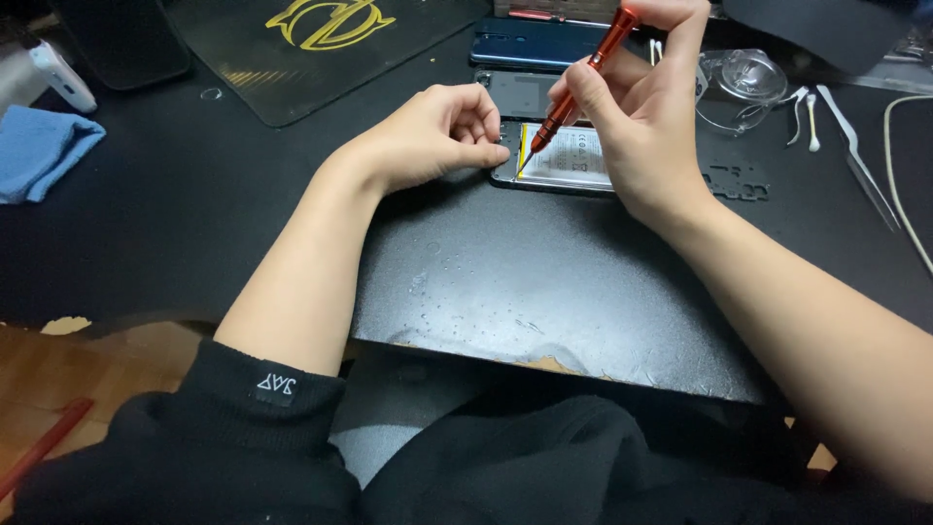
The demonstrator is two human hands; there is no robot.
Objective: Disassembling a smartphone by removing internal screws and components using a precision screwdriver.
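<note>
An opened phone (564,160) lies on the black mat with its back off, a white battery showing inside. My right hand (641,117) holds an orange-red screwdriver (583,73) like a pen, its tip down at the phone's left inner edge. My left hand (437,136) rests curled against the phone's left side, thumb and finger pressing on its corner.
A blue phone back cover (535,41) lies behind the phone. Tweezers (860,160), cotton swabs (809,117) and a clear plastic piece (743,83) sit at the right, with a white cable (904,194). A blue cloth (39,151) lies at the left. A black mat with a yellow logo (321,49) is at the back.
</note>
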